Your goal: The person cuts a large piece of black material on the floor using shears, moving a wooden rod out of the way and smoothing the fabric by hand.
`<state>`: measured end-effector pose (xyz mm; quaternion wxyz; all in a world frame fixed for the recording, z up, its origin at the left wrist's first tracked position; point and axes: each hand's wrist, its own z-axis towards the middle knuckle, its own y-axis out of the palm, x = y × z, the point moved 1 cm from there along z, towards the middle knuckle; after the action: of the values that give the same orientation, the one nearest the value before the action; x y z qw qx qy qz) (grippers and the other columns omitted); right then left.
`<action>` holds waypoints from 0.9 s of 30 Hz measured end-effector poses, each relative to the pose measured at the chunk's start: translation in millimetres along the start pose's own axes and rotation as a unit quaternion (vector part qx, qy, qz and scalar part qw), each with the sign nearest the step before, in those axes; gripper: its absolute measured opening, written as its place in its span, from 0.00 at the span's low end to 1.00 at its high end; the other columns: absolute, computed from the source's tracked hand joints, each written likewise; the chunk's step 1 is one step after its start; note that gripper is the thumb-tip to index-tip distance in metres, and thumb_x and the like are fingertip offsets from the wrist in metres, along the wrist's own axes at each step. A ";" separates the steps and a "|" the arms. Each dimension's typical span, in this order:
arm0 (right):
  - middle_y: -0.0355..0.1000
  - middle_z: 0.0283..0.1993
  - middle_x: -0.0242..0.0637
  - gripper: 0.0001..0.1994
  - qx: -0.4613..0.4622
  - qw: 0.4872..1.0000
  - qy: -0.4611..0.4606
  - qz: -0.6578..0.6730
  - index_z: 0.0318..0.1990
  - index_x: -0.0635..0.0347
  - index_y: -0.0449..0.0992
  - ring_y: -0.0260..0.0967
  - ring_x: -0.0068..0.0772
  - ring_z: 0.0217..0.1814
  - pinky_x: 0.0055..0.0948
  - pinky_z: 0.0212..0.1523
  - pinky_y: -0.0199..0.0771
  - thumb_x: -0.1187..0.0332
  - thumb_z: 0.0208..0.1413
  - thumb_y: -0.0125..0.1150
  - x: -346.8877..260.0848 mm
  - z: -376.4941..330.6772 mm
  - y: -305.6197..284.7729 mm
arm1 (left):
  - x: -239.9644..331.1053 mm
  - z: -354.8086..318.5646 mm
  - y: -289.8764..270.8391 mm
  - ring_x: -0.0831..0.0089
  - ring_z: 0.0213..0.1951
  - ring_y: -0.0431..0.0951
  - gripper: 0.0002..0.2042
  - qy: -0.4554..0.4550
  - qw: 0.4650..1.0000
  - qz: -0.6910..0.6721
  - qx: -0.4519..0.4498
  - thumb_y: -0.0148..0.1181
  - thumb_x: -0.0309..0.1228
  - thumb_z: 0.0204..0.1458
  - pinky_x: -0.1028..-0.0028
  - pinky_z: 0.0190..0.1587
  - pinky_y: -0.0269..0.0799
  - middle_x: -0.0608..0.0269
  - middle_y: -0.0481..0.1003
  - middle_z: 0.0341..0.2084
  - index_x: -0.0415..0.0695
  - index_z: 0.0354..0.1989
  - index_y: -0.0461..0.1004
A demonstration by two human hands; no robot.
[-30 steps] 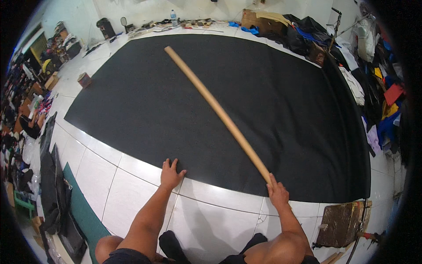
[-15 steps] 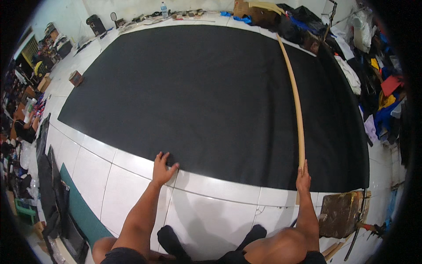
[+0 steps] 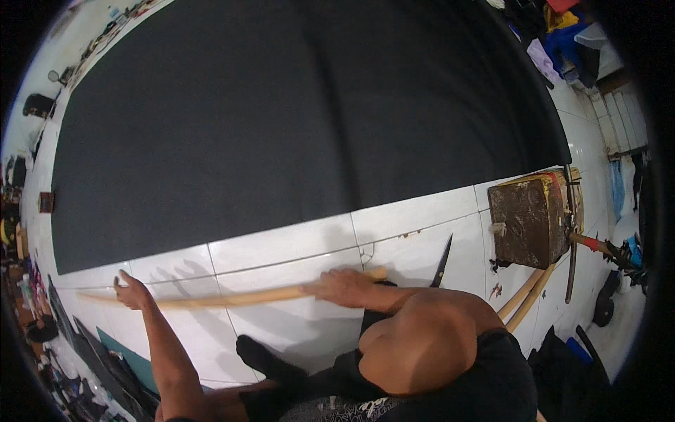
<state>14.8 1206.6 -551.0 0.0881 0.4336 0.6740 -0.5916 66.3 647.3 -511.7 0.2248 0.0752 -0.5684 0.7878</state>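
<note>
Both hands lay the long wooden stick (image 3: 232,297) flat on the white tile floor (image 3: 281,246) at 6 o'clock of the black cloth (image 3: 295,119), right hand (image 3: 344,285) clenched around it, left hand (image 3: 130,292) steadying it loosely, likely parking it off the cloth.

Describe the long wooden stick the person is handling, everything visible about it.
The long wooden stick is a slim, pale tan rod, apparently bare wood, round and plain. It lies roughly level across the white floor tiles, just below the edge of the black sheet. The left hand holds it near its left end; the right hand rests on it near its right end.
</note>
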 end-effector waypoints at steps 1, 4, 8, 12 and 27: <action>0.68 0.43 0.45 0.24 -0.021 0.999 -0.032 -0.020 0.69 0.37 0.61 0.67 0.41 0.43 0.43 0.47 0.70 0.56 0.67 0.48 -3.0 12.6 1.3 | -24.6 15.1 8.6 0.46 0.56 0.70 0.29 0.154 0.988 0.009 -0.028 0.54 0.54 0.58 0.53 0.57 0.66 0.43 0.72 0.52 0.40 0.56 0.72; 0.69 0.48 0.43 0.27 -0.027 0.996 -0.075 -0.029 0.67 0.46 0.65 0.66 0.41 0.53 0.46 0.60 0.60 0.51 0.62 0.54 15.3 31.0 -14.8 | -12.7 -50.4 42.4 0.47 0.59 0.67 0.27 0.352 0.901 -0.068 -0.245 0.68 0.39 0.52 0.57 0.62 0.63 0.42 0.70 0.55 0.40 0.58 0.70; 0.71 0.53 0.44 0.23 0.144 0.948 0.278 0.061 0.57 0.56 0.73 0.68 0.45 0.57 0.46 0.58 0.66 0.59 0.56 0.63 101.6 62.2 -190.8 | 62.0 -162.0 4.6 0.39 0.67 0.56 0.36 0.466 0.818 -0.030 -0.335 0.75 0.41 0.42 0.46 0.66 0.53 0.40 0.56 0.66 0.49 0.63 0.68; 0.51 0.72 0.50 0.34 0.431 0.793 0.390 -0.179 0.71 0.51 0.55 0.47 0.54 0.74 0.53 0.70 0.48 0.48 0.62 0.53 280.2 43.1 -271.7 | 102.6 -200.5 14.3 0.40 0.69 0.53 0.37 0.489 0.792 -0.024 -0.365 0.76 0.43 0.40 0.44 0.68 0.49 0.40 0.56 0.67 0.53 0.63 0.68; 0.41 0.78 0.45 0.36 0.340 0.794 0.486 -0.134 0.72 0.40 0.54 0.34 0.53 0.79 0.62 0.74 0.32 0.36 0.61 0.45 382.8 89.9 -302.4 | 118.9 -198.9 27.1 0.48 0.66 0.62 0.26 0.471 0.801 0.015 -0.370 0.71 0.34 0.48 0.53 0.66 0.59 0.46 0.63 0.64 0.52 0.58 0.73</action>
<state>-461.8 1334.9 -600.3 -0.4844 0.5709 0.4349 -0.5003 -23.9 857.3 -558.7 0.4635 -0.4026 -0.6422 0.4590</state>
